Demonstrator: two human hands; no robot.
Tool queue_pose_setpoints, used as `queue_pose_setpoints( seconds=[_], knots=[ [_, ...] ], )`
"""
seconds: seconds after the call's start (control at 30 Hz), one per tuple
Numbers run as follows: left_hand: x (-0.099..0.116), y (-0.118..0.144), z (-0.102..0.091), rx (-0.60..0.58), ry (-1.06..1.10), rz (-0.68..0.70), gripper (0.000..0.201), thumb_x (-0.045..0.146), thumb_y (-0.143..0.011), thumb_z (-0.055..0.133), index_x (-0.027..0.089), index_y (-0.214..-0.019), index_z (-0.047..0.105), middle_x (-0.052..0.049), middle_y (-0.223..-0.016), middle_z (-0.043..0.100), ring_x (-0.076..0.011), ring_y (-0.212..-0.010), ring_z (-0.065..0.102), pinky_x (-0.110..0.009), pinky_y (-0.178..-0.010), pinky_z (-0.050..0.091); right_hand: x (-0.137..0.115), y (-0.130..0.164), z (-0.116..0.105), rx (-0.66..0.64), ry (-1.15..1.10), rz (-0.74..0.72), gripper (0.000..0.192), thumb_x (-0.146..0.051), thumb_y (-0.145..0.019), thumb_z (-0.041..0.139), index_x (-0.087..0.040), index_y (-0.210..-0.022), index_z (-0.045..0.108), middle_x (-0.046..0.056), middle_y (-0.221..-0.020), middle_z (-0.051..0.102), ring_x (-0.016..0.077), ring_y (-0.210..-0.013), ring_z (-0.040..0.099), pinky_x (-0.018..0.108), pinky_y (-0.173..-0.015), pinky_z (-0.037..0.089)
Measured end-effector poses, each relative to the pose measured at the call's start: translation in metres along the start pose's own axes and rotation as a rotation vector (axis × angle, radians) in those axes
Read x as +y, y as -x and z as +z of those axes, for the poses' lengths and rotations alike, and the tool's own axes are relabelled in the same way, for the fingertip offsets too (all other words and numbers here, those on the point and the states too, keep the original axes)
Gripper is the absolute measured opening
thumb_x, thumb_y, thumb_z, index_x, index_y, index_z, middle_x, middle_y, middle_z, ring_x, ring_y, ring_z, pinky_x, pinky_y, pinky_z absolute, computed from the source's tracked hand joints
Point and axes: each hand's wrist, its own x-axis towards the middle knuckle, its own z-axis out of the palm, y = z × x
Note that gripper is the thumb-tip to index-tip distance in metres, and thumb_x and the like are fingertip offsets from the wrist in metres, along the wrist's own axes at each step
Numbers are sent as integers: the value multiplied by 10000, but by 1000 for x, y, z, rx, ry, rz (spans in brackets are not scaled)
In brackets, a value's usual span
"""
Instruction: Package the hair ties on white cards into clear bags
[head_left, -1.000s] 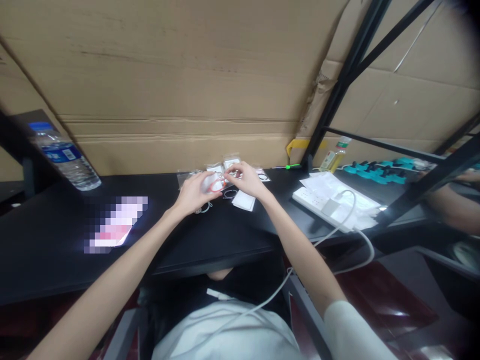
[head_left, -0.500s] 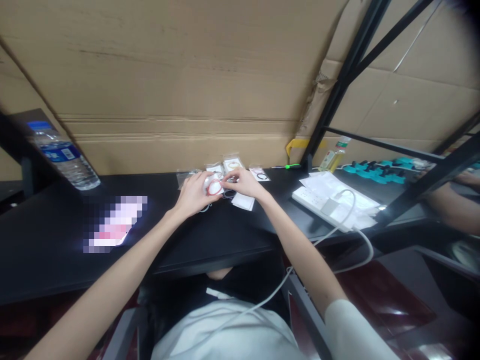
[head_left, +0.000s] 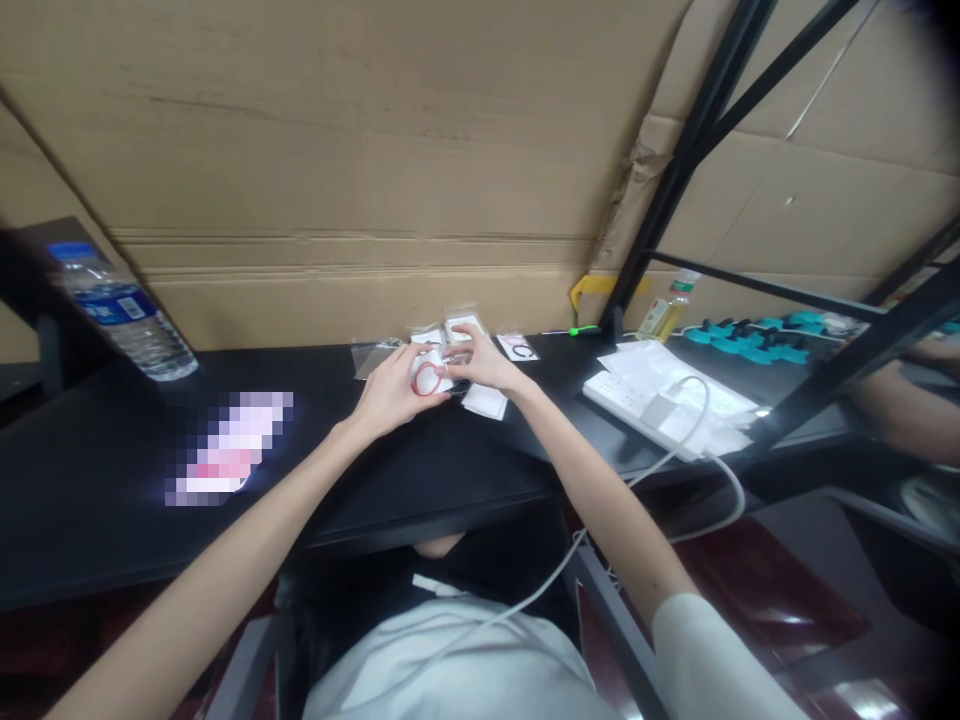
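Two hands at frame centre | left hand (head_left: 391, 392) grips thin red elastic ring (head_left: 427, 379) on small clear plastic bag (head_left: 430, 369) | right hand (head_left: 482, 366) pinches bag edge | ring seems light, soft, stretchy; hold by rim

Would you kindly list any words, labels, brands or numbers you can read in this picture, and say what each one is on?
No text here can be read.
Water bottle: blue label with a white patch, print too blurred.
Small packets beyond the hands: too small to show any print.
Yellow bottle by the black frame: label too small.
Papers by the power strip: no legible print.
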Motion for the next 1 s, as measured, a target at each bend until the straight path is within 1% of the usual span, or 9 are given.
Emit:
queue_pose_setpoints(
  seconds=[0.07,0.2,0.3,0.4,0.53,0.67,0.77,0.83,1.0],
  knots=[
    [3,0,-1,-1,36,8,766,615,-729,851,271,-1351,565,-100,-1328,675,-352,-1162,679,-462,-957,537,-1,-1,-2,-77,4,15,743,-338,-716,933,-207,-1363,590,101,-1108,754,239,-1075,725,382,-916,609],
    [11,0,-5,-24,199,18,804,647,-706,866,274,-1351,565,-92,-1331,695,-338,-1211,674,-465,-1022,522,-10,0,-7,-168,41,18,504,-338,-774,885,-179,-1225,722,71,-957,777,205,-889,740,340,-833,602],
    [11,-3,-9,-34,422,-140,681,706,-804,759,256,-1284,583,-84,-1169,761,-305,-1097,726,-453,-978,545,-20,2,-11,-178,37,-28,423,-272,-802,837,-178,-1203,741,54,-965,776,185,-867,728,319,-817,585],
    [2,-9,-15,-91,673,-366,604,786,-883,599,218,-1088,627,-105,-1048,785,-287,-940,755,-424,-841,580,-29,6,-14,-224,34,-55,395,-286,-811,833,-186,-1186,758,55,-987,769,189,-910,721,318,-830,574],
    [-4,-12,-24,-349,924,-507,761,882,-899,407,194,-1018,709,-162,-1022,797,-324,-921,764,-446,-777,597,-33,8,-16,-267,28,-79,448,-369,-796,868,-214,-1204,765,48,-960,757,183,-877,701,306,-792,561],
    [9,-7,-31,-627,1050,-500,912,933,-881,281,192,-1078,775,-201,-1078,799,-368,-964,771,-501,-828,610,-35,7,-15,-255,38,-101,459,-398,-812,855,-227,-1227,757,30,-905,743,174,-811,679,310,-764,555],
    [19,-1,-31,-830,1145,-482,919,922,-891,256,188,-1074,779,-208,-1100,797,-383,-1003,771,-546,-922,595,-39,6,-13,-295,54,-100,453,-384,-818,847,-234,-1234,751,27,-910,747,178,-835,684,322,-791,563],
    [21,1,-30,-850,1180,-482,863,896,-907,305,187,-1058,774,-201,-1071,801,-380,-989,773,-569,-955,585,-41,6,-14,-311,81,-104,435,-370,-818,845,-249,-1225,755,34,-971,756,189,-890,693,341,-828,574],
    [18,1,-29,-781,1236,-479,783,842,-943,366,188,-1060,779,-187,-1031,793,-340,-905,769,-559,-956,588,-44,4,-22,-282,82,-165,412,-322,-799,859,-249,-1190,755,57,-1178,747,219,-1123,683,382,-1011,561]
  ],
)
